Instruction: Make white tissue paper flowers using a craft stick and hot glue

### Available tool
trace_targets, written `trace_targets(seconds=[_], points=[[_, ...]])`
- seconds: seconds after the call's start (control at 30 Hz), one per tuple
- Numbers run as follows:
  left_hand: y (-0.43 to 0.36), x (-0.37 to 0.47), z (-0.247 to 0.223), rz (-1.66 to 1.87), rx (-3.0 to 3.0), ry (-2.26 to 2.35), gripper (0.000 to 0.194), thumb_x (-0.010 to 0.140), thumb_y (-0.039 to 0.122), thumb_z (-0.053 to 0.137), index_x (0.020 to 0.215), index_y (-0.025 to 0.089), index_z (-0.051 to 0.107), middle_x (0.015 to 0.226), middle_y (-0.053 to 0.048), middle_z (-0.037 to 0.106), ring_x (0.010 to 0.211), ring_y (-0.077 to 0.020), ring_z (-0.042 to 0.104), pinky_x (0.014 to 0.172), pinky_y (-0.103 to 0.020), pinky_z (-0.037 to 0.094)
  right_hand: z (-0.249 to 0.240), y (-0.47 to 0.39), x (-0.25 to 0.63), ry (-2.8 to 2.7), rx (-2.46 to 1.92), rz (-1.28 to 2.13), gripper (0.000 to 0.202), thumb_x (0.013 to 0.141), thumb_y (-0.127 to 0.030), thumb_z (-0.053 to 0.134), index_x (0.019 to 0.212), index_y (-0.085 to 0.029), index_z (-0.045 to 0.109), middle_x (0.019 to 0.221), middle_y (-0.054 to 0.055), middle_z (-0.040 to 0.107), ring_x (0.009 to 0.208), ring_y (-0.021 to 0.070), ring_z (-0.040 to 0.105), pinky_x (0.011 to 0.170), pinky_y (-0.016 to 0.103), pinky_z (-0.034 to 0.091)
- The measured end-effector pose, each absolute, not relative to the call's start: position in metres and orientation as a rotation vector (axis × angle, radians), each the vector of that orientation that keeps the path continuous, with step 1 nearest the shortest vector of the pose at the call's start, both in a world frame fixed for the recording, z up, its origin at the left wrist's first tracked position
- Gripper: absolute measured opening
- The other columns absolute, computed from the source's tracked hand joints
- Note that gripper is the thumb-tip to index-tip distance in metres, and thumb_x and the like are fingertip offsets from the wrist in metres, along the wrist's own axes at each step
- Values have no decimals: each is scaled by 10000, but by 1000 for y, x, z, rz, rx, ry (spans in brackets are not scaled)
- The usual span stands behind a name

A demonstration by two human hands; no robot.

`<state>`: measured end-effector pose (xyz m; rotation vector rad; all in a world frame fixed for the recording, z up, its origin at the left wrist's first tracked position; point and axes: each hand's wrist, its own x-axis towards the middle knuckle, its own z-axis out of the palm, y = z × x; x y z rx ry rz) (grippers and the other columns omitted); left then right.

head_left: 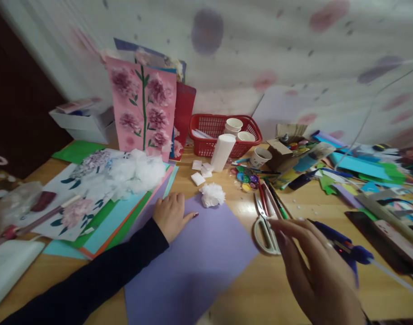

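Observation:
My left hand [170, 216] rests palm down on a sheet of purple paper [196, 262], with its thumb stretched out and nothing in it. Just beyond the thumb, a crumpled white tissue flower [212, 195] sits at the paper's far edge. My right hand [314, 266] is raised over the table to the right of the paper. Its thumb and forefinger come together at the tips; whether something small is between them is hidden. Near those fingertips lie scissors [269, 237] with pale handles. A blue glue gun [355, 253] is partly hidden behind this hand.
A red basket [209, 146] with paper cups stands at the back, behind a white roll [223, 152] and paint pots [246, 177]. Cotton wool [135, 174] and coloured sheets [108, 223] lie left. A pink flower picture [143, 106] stands upright. Paper scraps [362, 167] crowd the right.

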<state>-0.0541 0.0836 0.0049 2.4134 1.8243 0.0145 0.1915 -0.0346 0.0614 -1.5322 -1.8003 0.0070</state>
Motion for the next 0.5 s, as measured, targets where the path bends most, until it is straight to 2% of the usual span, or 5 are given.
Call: trace_targets(seconds=[0.07, 0.2, 0.3, 0.4, 0.5], points=[[81, -54, 5, 6, 2456, 1867, 498, 898, 553, 515, 1020, 76, 594, 1006, -199, 630, 955, -356, 596, 787, -423, 423, 43, -18, 203, -1821, -1627, -18, 233, 960, -321, 455, 1072, -251, 648, 947, 83, 663, 828, 219, 645, 701, 339, 497], [78, -55, 7, -31, 2511, 1926, 585, 890, 609, 473, 989, 50, 614, 992, -230, 606, 938, -373, 584, 730, -414, 435, 0, -12, 213, -1911, -1776, 160, 272, 978, -309, 403, 1077, -211, 636, 1008, 102, 636, 862, 220, 649, 741, 359, 519], [77, -53, 8, -81, 2512, 1936, 601, 897, 618, 442, 986, 53, 627, 971, -225, 605, 897, -359, 593, 665, -381, 434, -10, -17, 211, -1999, -1810, 162, 272, 950, -335, 469, 1113, -218, 652, 1020, 114, 622, 935, 252, 620, 818, 416, 512], [74, -51, 7, -76, 2510, 1963, 574, 912, 594, 424, 991, 62, 624, 949, -219, 605, 858, -348, 601, 590, -341, 411, 0, -27, 217, -1937, -1839, 55, 333, 883, -423, 573, 1142, -233, 658, 1065, 122, 626, 998, 288, 595, 862, 464, 492], [69, -49, 7, -62, 2500, 1992, 551, 925, 565, 414, 995, 55, 611, 935, -225, 605, 841, -354, 611, 549, -323, 393, 16, -51, 237, -1655, -1976, 30, 389, 864, -579, 519, 901, -227, 682, 961, 104, 655, 901, 285, 628, 794, 448, 506]])
